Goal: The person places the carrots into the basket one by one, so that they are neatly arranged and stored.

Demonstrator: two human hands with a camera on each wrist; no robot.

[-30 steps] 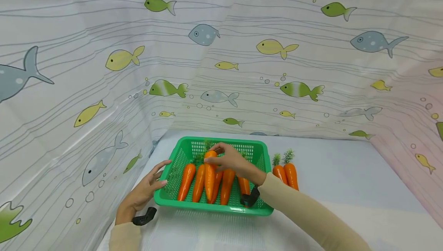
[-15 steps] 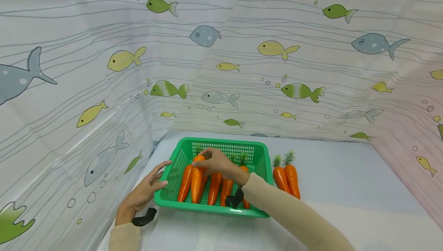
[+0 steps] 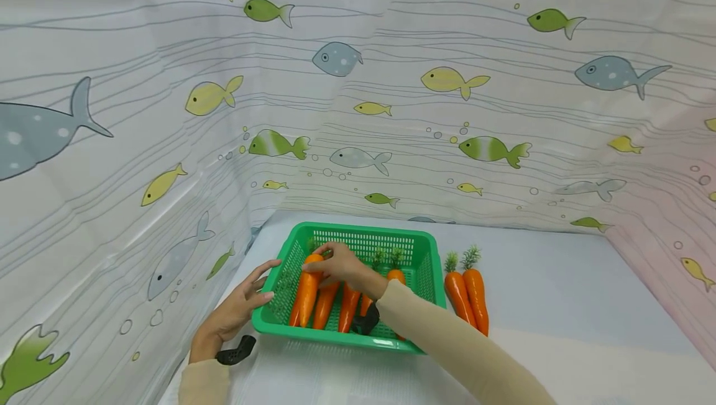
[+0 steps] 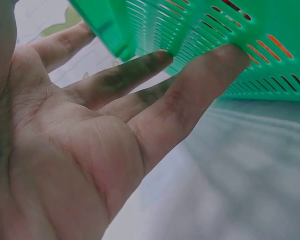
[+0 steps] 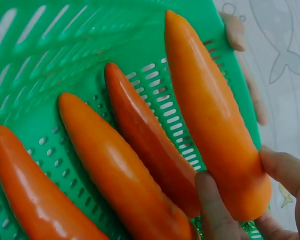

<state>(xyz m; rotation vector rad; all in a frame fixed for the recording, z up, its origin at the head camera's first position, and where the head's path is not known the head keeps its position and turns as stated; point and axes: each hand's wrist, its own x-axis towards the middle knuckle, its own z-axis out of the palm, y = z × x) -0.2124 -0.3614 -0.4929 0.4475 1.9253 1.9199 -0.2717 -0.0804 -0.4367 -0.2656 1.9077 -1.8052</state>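
Note:
My right hand (image 3: 345,269) pinches an orange carrot (image 3: 308,293) near its thick top end, over the left side of the green basket (image 3: 335,337). In the right wrist view, the held carrot (image 5: 210,115) is between thumb and fingers, above a darker carrot (image 5: 145,135). Several more carrots lie inside with their tips toward the front; my right hand and forearm hide parts of them. At the basket's left wall is my left hand (image 3: 237,307). Its extended fingertips (image 4: 230,55) touch the slotted outer wall in the left wrist view.
Two carrots with green leafy tops, one (image 3: 460,299) beside the other (image 3: 476,296), lie on the white table (image 3: 559,305) right of the basket. A fish-patterned sheet (image 3: 358,131) stands behind and along both sides. My right forearm crosses the basket's front right corner.
My right hand has moved left with the carrot, from the basket's middle to over the leftmost carrot. The left hand has stayed at the basket's left side. The view has shifted slightly.

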